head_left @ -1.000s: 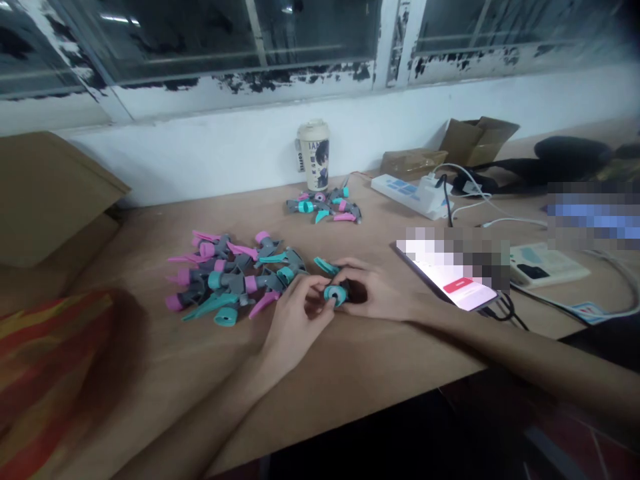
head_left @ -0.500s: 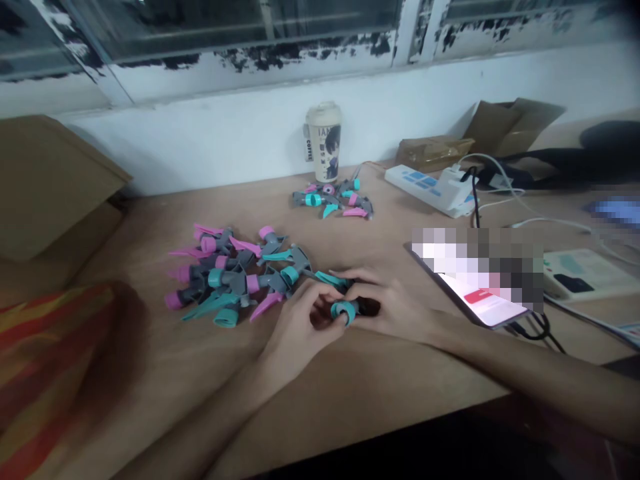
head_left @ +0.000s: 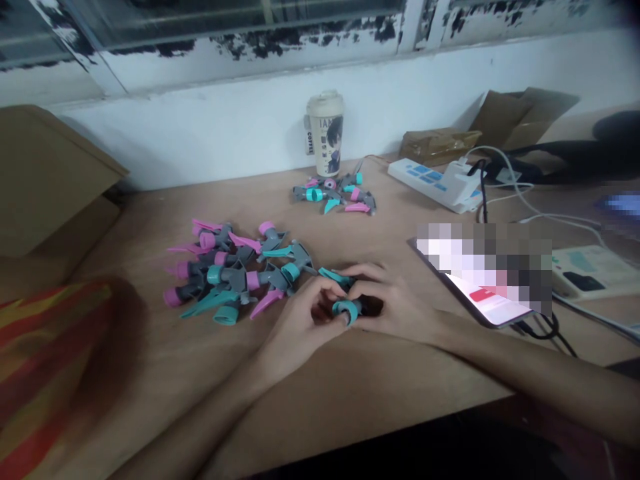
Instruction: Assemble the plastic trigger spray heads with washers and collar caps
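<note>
Both my hands meet at the middle of the wooden table point(head_left: 350, 380) around one teal and grey spray trigger head point(head_left: 345, 308). My left hand point(head_left: 300, 323) pinches its teal round collar with fingers curled. My right hand point(head_left: 395, 303) wraps the grey body from the right, and the teal lever sticks out above the fingers. Just left of my hands lies a pile of pink, teal and grey trigger heads point(head_left: 235, 277). A smaller pile of trigger heads point(head_left: 335, 193) sits farther back.
A coffee cup point(head_left: 325, 132) stands by the white wall. A power strip point(head_left: 440, 181) with cables, a lit phone point(head_left: 480, 293) and a small device point(head_left: 585, 270) lie to the right. Cardboard boxes point(head_left: 45, 180) sit at the left, a red and yellow cloth point(head_left: 45, 373) at the near left.
The view shifted slightly. The trigger head turned in my fingers, its teal collar now facing down toward the table edge; both hands stay in the same place.
</note>
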`<state>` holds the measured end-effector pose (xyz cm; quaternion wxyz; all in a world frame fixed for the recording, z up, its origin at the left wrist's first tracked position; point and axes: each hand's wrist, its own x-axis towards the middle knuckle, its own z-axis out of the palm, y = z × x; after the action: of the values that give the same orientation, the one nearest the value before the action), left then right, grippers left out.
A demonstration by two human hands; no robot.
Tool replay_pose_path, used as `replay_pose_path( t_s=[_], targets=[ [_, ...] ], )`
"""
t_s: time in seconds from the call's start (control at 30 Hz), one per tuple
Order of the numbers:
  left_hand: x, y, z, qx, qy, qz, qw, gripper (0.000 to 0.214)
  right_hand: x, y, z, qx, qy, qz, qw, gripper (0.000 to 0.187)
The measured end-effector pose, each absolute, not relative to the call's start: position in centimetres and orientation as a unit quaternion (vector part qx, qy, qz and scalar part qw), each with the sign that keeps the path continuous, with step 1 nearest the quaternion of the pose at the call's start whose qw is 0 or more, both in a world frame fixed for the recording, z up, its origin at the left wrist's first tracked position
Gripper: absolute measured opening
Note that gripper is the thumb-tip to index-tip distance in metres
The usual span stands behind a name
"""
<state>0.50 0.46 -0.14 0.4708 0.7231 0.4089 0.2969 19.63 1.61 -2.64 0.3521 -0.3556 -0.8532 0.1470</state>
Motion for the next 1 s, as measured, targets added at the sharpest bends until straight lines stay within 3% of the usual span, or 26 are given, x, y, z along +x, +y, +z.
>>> replay_pose_path(
  t_s=[0.2,0.47,1.0],
  targets=[
    [0.38,0.53,0.28,0.720,0.410,0.274,0.489,0.017,19.69,1.41,-2.63,-0.335,-0.857,0.178,0.350,0.035],
    [0.33,0.55,0.75,0.718,0.402,0.257,0.507,0.017,19.55,0.98,-2.35,-0.347,-0.853,0.183,0.345,0.024],
    [0.73,0.54,0.82,0.696,0.428,0.261,0.514,0.012,19.43,1.08,-2.20,-0.351,-0.855,0.148,0.352,0.022]
  ],
)
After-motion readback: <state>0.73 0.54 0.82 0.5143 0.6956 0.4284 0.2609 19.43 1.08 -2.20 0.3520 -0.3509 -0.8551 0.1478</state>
